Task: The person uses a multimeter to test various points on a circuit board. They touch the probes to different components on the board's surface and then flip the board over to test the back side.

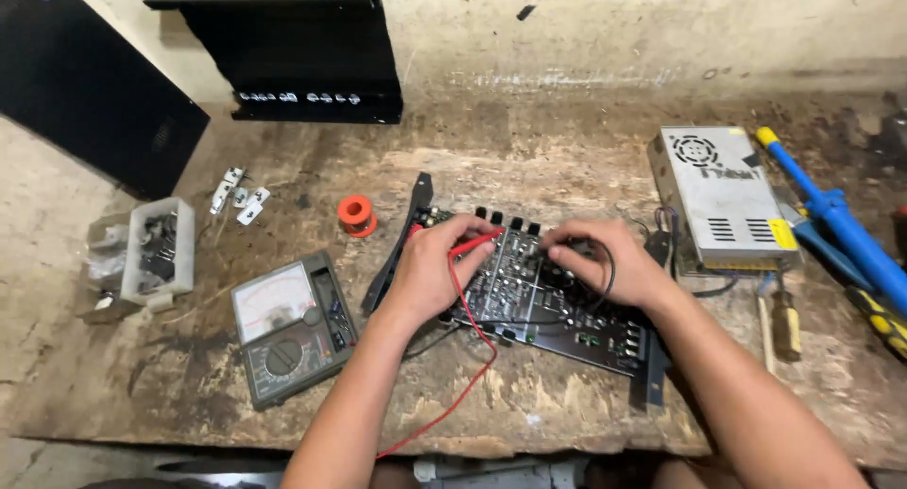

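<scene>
The left hand (pixel 430 267) lies on the left part of the board (pixel 529 295), fingers closed round a red probe (pixel 475 246) whose tip points right across the board; its red lead (pixel 468 357) loops down off the bench's near edge; the right hand (pixel 605 262) rests on the board's right part, fingertips pinched on a black probe (pixel 567 255), its black lead (pixel 609 272) curving over the hand's back. The board, dark with black knobs along its far side, sits near the middle of the bench (pixel 529 404), angled toward the near right.

A meter (pixel 288 326) lies left of the board, close to the near edge, well apart from both hands; a solder spool (pixel 357 214) stands just beyond the left hand; a plastic box (pixel 156 248) of parts sits by the left edge; small brackets (pixel 238 194) lie beyond it. A metal power supply (pixel 723 196) lies toward the right edge, a blue tool (pixel 831 215) beside it, a screwdriver (pixel 784 324) nearer; a black chassis (pixel 302 50) leans at the far wall.
</scene>
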